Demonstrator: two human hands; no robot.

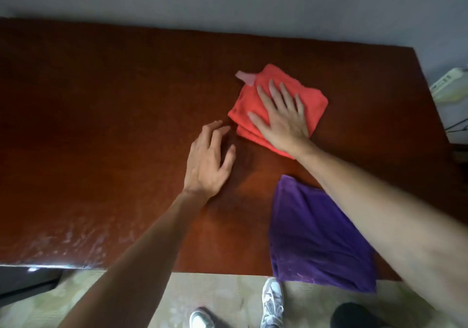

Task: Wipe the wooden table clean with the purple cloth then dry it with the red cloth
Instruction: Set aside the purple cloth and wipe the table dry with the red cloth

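The wooden tabletop [101,125] is filling most of the view, its dark reddish-brown surface running from the far wall to the near edge, with a patch of light glinting off it at the near left.

The purple cloth [314,236] is lying flat at the near right of the tabletop, beneath the right forearm, which is crossing above part of it. Its long axis is running from a narrow far corner pointing toward the middle of the tabletop down to the near edge, where its lower hem is hanging just over the lip. No hand is touching it.

The red cloth [253,110] is sitting folded into a rough square, farther in and right of centre, well apart from the purple cloth. It is turned like a diamond, one corner pointing away toward the wall, with a small pale pink tag [245,77] sticking out near that far corner.

The right hand [281,115] is lying flat on the red cloth, palm down, fingers spread and pointing away from the person; it is pressing rather than gripping.

The left hand [209,160] is resting just beside the red cloth's near-left edge, empty, fingers loosely curled with the tips near the wood; whether they are touching the cloth is unclear.

Below the tabletop edge, a pale floor [215,292] and light-coloured shoes [272,300] are showing.
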